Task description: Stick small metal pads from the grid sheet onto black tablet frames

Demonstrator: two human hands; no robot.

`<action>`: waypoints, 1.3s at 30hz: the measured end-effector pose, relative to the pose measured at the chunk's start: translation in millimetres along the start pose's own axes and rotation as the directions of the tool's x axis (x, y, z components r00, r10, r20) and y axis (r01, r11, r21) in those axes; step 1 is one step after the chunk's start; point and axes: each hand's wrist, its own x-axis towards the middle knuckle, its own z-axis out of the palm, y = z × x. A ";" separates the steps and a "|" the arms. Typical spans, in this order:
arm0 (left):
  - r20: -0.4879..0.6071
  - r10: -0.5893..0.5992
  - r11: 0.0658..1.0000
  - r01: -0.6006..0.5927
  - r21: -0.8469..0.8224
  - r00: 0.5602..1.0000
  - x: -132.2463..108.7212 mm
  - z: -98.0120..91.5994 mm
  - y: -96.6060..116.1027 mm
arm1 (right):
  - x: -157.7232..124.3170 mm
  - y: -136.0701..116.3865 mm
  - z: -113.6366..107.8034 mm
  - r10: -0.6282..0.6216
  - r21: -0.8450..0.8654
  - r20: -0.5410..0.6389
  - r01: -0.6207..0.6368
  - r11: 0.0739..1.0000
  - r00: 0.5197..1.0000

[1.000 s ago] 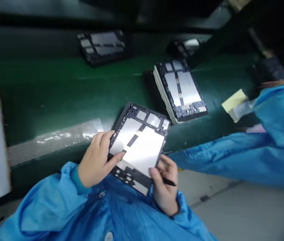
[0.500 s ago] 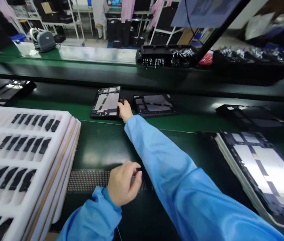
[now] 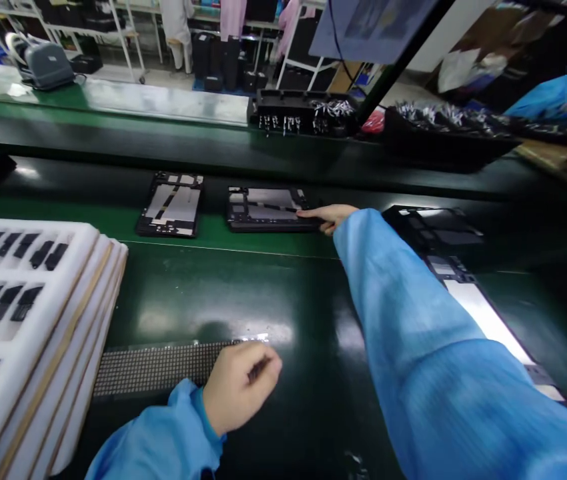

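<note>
Outstretched and unclenched, the right grip [image 3: 331, 217] lays its fingertips [image 3: 304, 213] on the right edge of a dark rectangular tablet frame [image 3: 263, 208] lying flat far across the green desk [image 3: 213, 293] — the left grip [image 3: 238, 387] is curled beside a grey dotted strip [image 3: 158, 367], its contents impossible to tell.

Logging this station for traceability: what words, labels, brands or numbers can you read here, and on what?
No text can be read anywhere in this view.
Tablet frame touched by the right hand: no legible marking.
Neighbouring frame: too blurred to tell.
White trays: dark parts only, no print visible.
Grey machine at the back: too small to read.
Overhead panel: blurred, no letters discernible.
</note>
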 end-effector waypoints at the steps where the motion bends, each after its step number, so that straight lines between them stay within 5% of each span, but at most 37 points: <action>1: -0.039 -0.069 0.995 0.066 -0.075 0.997 17.4 2.2 5.5 | -15.9 2.8 5.3 0.017 0.037 0.040 -0.019 0.999 0.999; 3: -0.137 -0.187 0.965 0.156 -0.211 0.973 62.1 5.9 14.6 | -66.7 18.4 13.8 -0.005 0.117 0.096 -0.006 0.993 0.995; 7: -0.195 -0.309 0.908 0.228 -0.350 0.931 133.0 8.1 19.7 | -221.6 91.2 3.9 -0.140 0.255 0.274 0.068 0.965 0.951; 9: -0.172 -0.326 0.902 0.251 -0.352 0.930 128.8 7.2 18.4 | -294.2 137.5 -12.0 -0.256 0.347 0.385 0.118 0.930 0.887; 11: -0.072 -0.325 0.905 0.288 -0.313 0.943 97.3 6.4 17.3 | -343.9 179.3 -26.1 -0.318 0.457 0.210 0.195 0.868 0.925; 13: 0.113 -0.308 0.915 0.326 -0.238 0.945 53.6 7.2 18.1 | -367.9 208.8 -33.2 -0.219 0.529 -0.053 0.214 0.821 0.974; 15: 0.291 -0.272 0.935 0.323 -0.144 0.917 15.5 9.2 22.3 | -371.3 221.7 -31.7 -0.100 0.600 -0.200 0.203 0.774 0.975; 18: 0.389 -0.226 0.972 0.233 0.028 0.893 -9.6 6.1 33.7 | -353.1 211.6 -18.0 -0.175 0.667 -0.108 0.202 0.717 0.979; 21: 0.235 -0.156 0.966 0.099 0.237 0.960 0.0 -13.8 45.5 | -321.2 178.6 1.2 -0.343 0.631 0.112 0.200 0.750 0.933; 24: 0.095 -0.055 0.920 0.013 0.392 0.994 21.3 -42.7 47.6 | -286.9 143.3 23.9 -0.481 0.576 0.307 0.242 0.781 0.821; 29: 0.254 -0.067 0.881 -0.062 0.468 0.965 39.8 -64.3 19.4 | -248.5 124.9 62.3 -0.607 0.422 0.377 0.454 0.785 0.699; 33: 0.369 -0.047 0.776 -0.199 0.598 0.928 40.9 -61.2 3.9 | -240.1 135.0 70.0 -0.582 0.350 0.491 0.464 0.813 0.649; 39: 0.369 -0.124 0.709 -0.178 0.682 0.921 44.8 -56.6 16.6 | -245.6 137.2 66.0 -0.587 0.373 0.458 0.456 0.808 0.667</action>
